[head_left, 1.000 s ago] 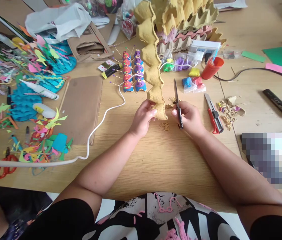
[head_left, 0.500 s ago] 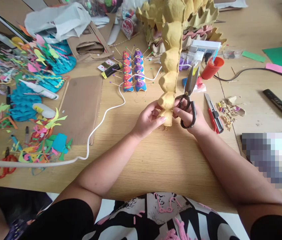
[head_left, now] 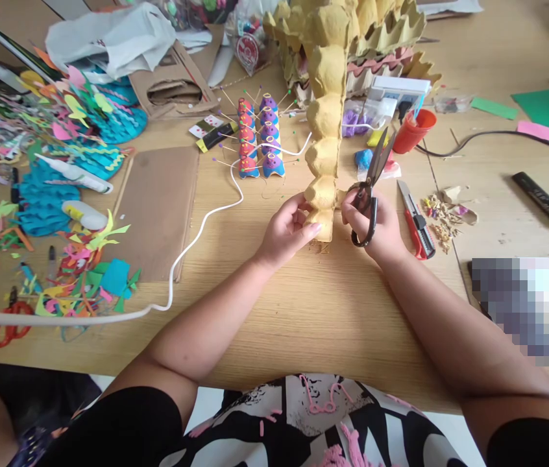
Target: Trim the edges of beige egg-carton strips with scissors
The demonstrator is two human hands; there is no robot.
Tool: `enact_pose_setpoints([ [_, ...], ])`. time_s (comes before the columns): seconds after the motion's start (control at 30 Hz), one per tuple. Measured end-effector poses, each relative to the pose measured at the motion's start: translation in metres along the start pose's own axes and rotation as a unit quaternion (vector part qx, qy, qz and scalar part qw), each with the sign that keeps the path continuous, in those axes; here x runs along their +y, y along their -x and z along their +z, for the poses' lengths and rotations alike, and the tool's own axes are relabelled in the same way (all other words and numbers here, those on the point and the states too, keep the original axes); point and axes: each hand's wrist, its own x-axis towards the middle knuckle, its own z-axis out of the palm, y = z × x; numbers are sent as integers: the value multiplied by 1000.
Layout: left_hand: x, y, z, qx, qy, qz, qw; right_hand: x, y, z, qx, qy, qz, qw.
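My left hand is closed around the near end of a long yellow egg-carton strip, its thumb on the lowest cup. The strip stretches away from me, tilted up toward the stacked trays. In my right hand is a pair of black-handled scissors, blades pointing up and away. The right fingers pinch close to the strip's right edge, where a small yellow bit shows; whether they touch the strip is hard to tell. Beyond my left hand stand two painted egg-carton caterpillars, one red and one purple, stuck with pins.
A utility knife lies right of my right hand beside carton scraps. A red cup stands behind. A white cable crosses the left side, near a cardboard sheet, paper cuttings and red-handled scissors. Egg trays are stacked at the back.
The strip has shifted slightly left and its edge has turned a little. My right hand has drawn slightly away from it to the right, with the scissors tilting further right.
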Motion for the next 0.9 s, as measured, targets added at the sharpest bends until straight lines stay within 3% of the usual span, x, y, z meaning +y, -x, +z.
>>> enact_pose_setpoints([
  [0.23, 3, 1, 1, -4, -8, -25, 1000, -1, 0, 1, -55, -31, -12, 998],
  [0.57, 4, 2, 2, -10, -16, -20, 1000, 1, 0, 1, -66, -24, 1, 998],
  [0.73, 4, 2, 3, -5, -13, -31, 999, 8, -3, 1, -24, 6, -17, 1000],
  [0.9, 4, 3, 3, -6, 4, -37, 999, 4, -2, -1, -21, 7, 8, 1000],
])
